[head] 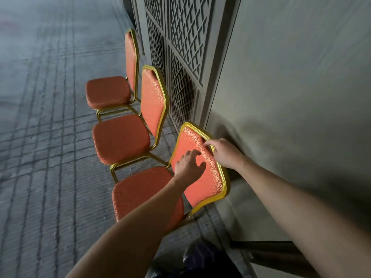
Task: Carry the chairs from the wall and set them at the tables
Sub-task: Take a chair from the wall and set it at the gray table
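A dark glossy shape (200,259), maybe a bag, sits at the bottom edge, too blurred to tell what it holds. The floor (40,137) is grey carpet crossed by a grid of darker lines. On the right runs a plain grey wall (291,87), and farther along it are lattice panels (184,47).

3 chairs with orange-red padding and gold frames stand in 1 row along the wall, and the row runs away from the camera. The nearest chair (202,185), the middle chair (122,137) and the far chair (108,92) all have their backs to the wall and their seats facing out into the room.

The right hand (224,153) grips the top rim of the nearest chair's backrest, with its fingers curled over the gold frame. The left hand (188,165) is wide, its fingers spread in front of that backrest's fabric. I cannot tell whether it is touching the fabric.
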Motion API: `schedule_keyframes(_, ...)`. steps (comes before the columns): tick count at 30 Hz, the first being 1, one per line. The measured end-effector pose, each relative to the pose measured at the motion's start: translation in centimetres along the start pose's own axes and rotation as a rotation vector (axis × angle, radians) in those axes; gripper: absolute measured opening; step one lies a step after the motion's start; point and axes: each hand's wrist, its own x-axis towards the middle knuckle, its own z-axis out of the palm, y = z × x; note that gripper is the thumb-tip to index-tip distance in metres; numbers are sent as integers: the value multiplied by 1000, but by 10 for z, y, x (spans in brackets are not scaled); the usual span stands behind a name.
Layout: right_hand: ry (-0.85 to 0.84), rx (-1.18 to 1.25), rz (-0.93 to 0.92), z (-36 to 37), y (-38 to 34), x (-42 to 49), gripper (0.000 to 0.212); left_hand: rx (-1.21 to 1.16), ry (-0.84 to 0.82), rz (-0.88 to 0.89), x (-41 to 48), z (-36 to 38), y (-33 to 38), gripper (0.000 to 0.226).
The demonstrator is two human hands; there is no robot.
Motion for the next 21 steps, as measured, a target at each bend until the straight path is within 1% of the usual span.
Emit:
schedule_keyframes(2,-10,-46,-40,-6,6,4,41,-10,14,-36,2,14,9,44)
schedule_keyframes(4,-64,-94,-64,-9,16,10,43,-35,34,-122,2,31,15,46)
schedule_keyframes(7,-97,-163,-114,-11,34,28,43,-57,72,-215,12,52,25,49)
schedule_keyframes(10,-135,-242,-255,-10,46,51,44,-107,138,-264,32,66,39,52)
schedule_keyframes(12,-179,-334,-354,-7,54,60,45,-114,136,-289,41,76,50,57)
schedule_keyframes(15,-248,-476,-439,-5,68,74,47,-138,124,-351,54,89,66,65)
schedule_keyframes(19,-292,-629,-529,0,76,93,46,-141,127,-457,72,103,70,64)
schedule_keyframes(21,-300,-679,-546,4,80,99,44,-131,134,-494,79,112,69,62)
